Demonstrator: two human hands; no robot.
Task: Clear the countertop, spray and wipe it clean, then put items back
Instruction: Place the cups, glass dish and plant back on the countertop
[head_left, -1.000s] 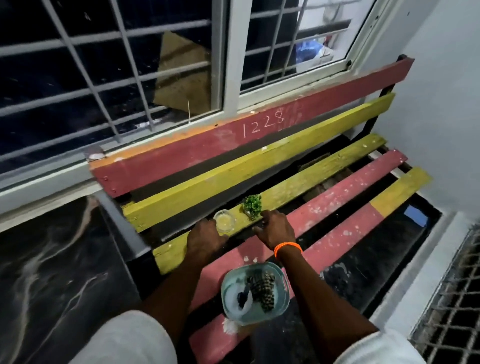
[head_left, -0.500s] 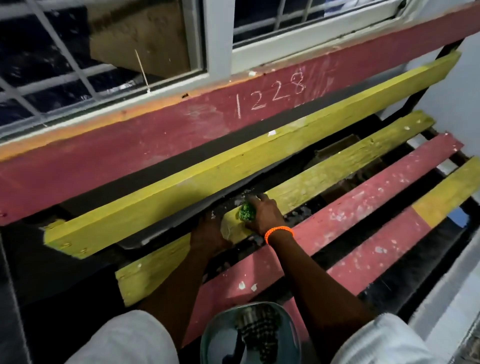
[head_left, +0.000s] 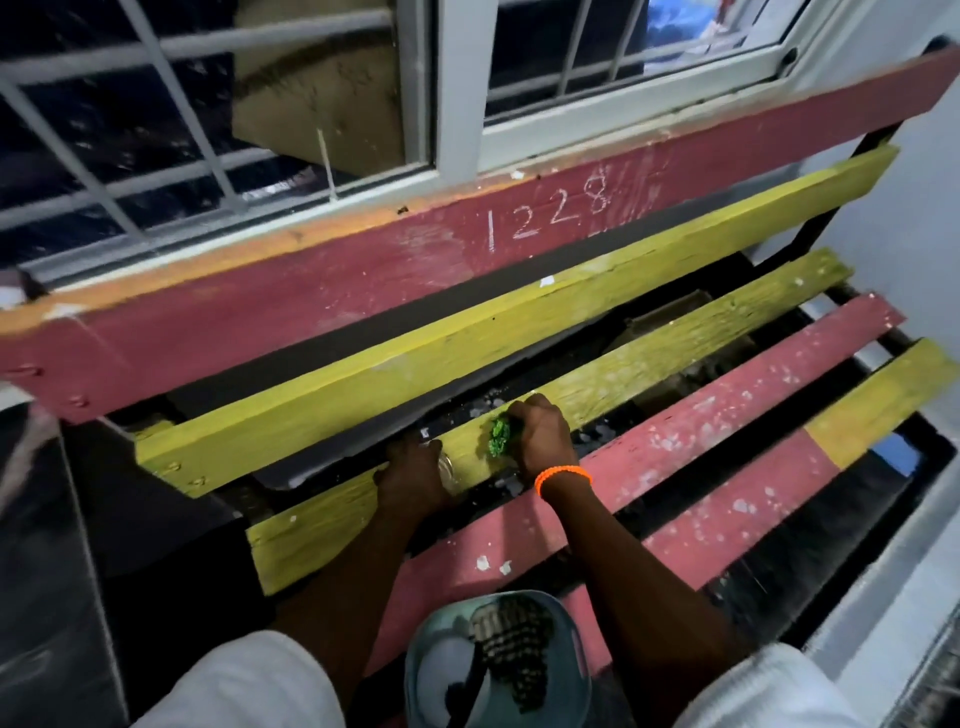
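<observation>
While left hand (head_left: 410, 475) grips glass jar (head_left: 447, 464), right hand (head_left: 540, 431) pinches green plant (head_left: 500, 436); tray (head_left: 431, 670) near.

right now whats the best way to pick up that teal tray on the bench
Probably grip the teal tray by its raised rim, one hand on each long side, coming from above. It lies flat on the red slat with loose items inside, so lifting it level should keep them in.

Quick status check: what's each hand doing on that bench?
Left hand on small clear glass. Right hand grips green plant piece. Both on yellow slat. Nothing blocking.
</observation>
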